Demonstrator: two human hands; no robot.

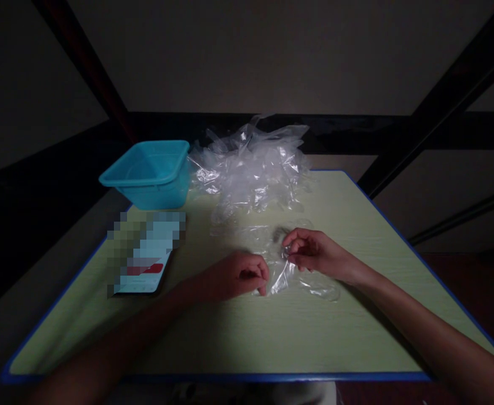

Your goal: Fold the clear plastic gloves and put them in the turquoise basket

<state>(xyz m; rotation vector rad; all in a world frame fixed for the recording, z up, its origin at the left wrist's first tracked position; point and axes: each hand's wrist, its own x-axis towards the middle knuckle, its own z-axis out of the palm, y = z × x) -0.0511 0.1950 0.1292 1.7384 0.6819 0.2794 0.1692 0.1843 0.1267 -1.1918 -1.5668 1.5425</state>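
1. Taking 12 o'clock as straight away from the wearer, I see a sheet of clear film on the counter, crumpled at the mid-point between the hands.
2. The right hand has thumb and fingers nearly closed in a pinch, with a bunched bit of the film between them. The film spreads from there towards 7 to 9 o'clock.
3. The left hand is loosely curled, fingertips at the film's near edge; I cannot tell whether it grips anything. From it, most of the film lies towards 1 to 3 o'clock.
4. I judge the right hand nearer. One lobe points to 4 o'clock, but the outline is too faint for me to fix a long axis.
5. I can read no brand or label: the phone at 9 o'clock is partly pixelated, its lettering too small.
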